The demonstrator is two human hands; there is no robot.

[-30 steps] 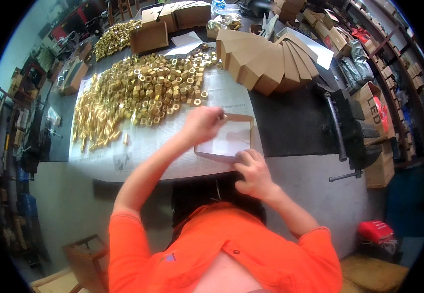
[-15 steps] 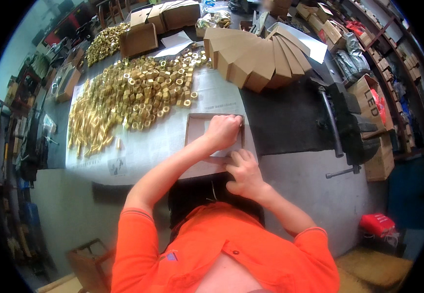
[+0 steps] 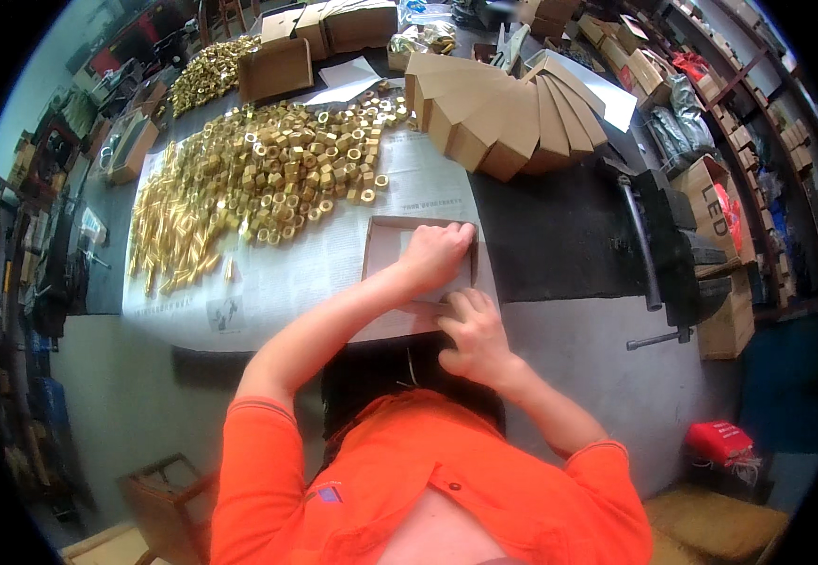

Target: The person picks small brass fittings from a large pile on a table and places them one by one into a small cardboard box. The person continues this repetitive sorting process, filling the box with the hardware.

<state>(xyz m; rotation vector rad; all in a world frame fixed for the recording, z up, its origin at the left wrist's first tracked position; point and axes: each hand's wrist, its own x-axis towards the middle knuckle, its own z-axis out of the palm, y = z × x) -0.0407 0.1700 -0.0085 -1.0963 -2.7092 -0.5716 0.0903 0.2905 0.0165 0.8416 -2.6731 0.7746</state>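
A shallow open cardboard box (image 3: 368, 252) with a pale inside lies on the paper at the table's near edge. My left hand (image 3: 435, 256) reaches across it, its fingers closed over the right wall near the far right corner. At the near right corner, my right hand (image 3: 475, 331) has its fingers curled against the box, thumb set lower and apart from them. Both hands hide most of the box's right and near walls. To the left are loose brass hex nuts (image 3: 300, 169) in a wide heap and slim brass pins (image 3: 169, 240) beside them.
Folded brown cardboard boxes (image 3: 498, 118) stand fanned out at the back, right of the nuts. A bench vise (image 3: 668, 235) is fixed on the right. Another brass heap (image 3: 211, 75) and an open carton (image 3: 275, 71) sit at the far left. Shelves line both sides.
The whole view has shifted slightly. Both hands stay at the same corners of the box, with the left fingers shifted slightly on its right wall.
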